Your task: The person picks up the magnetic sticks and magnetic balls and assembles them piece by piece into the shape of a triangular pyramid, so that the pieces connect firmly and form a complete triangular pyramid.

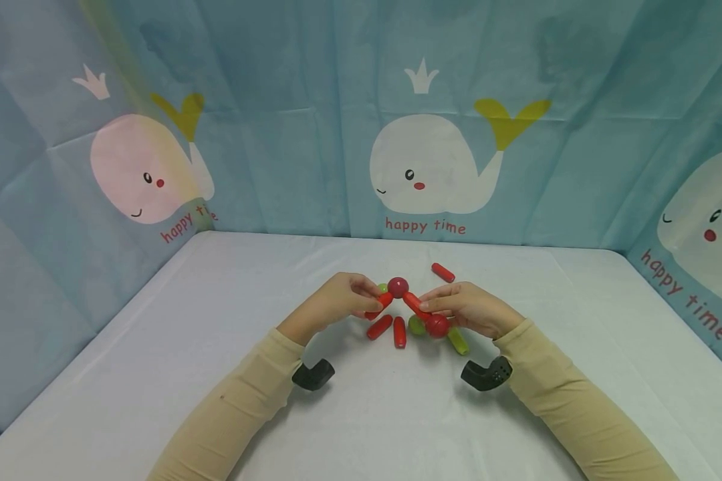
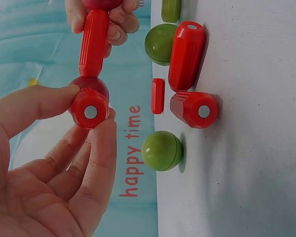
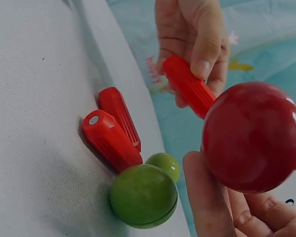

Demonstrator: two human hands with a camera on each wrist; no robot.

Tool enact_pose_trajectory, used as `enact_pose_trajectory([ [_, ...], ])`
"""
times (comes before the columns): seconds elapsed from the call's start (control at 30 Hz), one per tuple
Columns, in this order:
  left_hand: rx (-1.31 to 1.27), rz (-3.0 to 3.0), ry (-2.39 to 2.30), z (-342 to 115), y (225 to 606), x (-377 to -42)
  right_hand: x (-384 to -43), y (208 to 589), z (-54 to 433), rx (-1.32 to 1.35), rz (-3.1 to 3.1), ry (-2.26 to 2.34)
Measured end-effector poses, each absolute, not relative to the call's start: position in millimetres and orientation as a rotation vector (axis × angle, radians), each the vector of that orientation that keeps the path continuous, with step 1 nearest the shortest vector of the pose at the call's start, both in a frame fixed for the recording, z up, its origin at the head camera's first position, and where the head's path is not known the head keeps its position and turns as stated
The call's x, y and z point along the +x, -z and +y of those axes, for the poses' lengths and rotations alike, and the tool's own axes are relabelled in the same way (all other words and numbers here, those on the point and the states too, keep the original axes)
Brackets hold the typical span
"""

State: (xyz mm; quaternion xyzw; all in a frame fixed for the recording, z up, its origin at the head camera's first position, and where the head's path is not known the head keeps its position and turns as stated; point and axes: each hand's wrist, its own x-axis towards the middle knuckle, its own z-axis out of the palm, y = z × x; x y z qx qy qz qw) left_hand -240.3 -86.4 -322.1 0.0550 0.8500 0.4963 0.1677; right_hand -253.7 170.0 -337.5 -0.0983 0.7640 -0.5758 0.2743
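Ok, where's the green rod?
In the head view, the green rod lies on the table, right of the lower red ball, just below the right hand.

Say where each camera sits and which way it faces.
Head: worn on the head, facing forward and down at the table; left hand, right hand and both sleeves show.
Left wrist: worn there, facing the pinched red rod; both hands show.
Right wrist: worn there, facing a red ball; both hands show.
Both wrist views share two green balls.
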Motion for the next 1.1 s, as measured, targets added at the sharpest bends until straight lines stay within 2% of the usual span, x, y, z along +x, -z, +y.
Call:
enact_pose_trajectory([
  [0.63, 0.177, 2.395, -1.524, -83.5, 328.8, -246.5, -255.4, 333.2, 176.5, -0.219, 2.108, 1.577],
  [1.1, 0.072, 2.506, -1.554, -91.9, 334.6, -261.8, -265.1, 337.1, 186.7, -0.125, 2.115, 1.612],
])
